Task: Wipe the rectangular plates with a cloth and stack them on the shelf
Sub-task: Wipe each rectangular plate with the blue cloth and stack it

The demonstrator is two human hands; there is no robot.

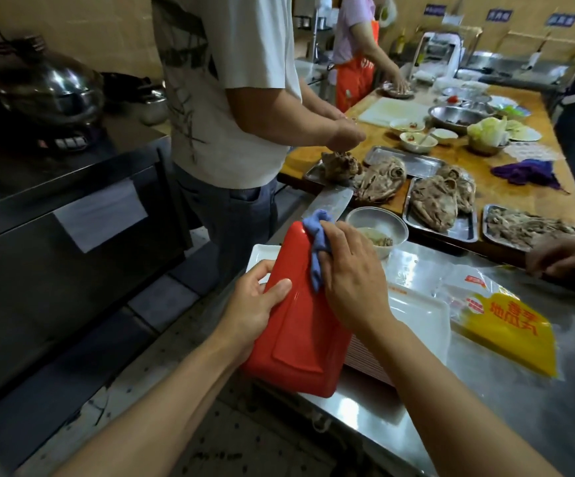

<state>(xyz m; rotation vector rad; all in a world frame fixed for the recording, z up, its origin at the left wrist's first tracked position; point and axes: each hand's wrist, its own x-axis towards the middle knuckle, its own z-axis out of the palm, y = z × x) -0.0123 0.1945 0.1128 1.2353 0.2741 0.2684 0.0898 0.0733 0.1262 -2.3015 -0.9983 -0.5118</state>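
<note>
A red rectangular plate (299,325) is held tilted with its underside toward me, above the steel counter's edge. My left hand (255,304) grips its left rim, thumb lying across the red back. My right hand (354,273) holds a crumpled blue cloth (317,242) against the plate's upper right edge. A stack of rectangular plates (420,315), white on top with red rims, lies on the counter behind my right forearm. Another white plate (262,256) shows behind the red one.
A steel bowl (377,225) and a cleaver (330,203) sit just beyond the plate. Metal trays of cooked meat (434,204) cover the wooden table. A yellow plastic bag (509,328) lies right. A person in a white shirt (231,98) stands close ahead; another's hand (561,253) rests right.
</note>
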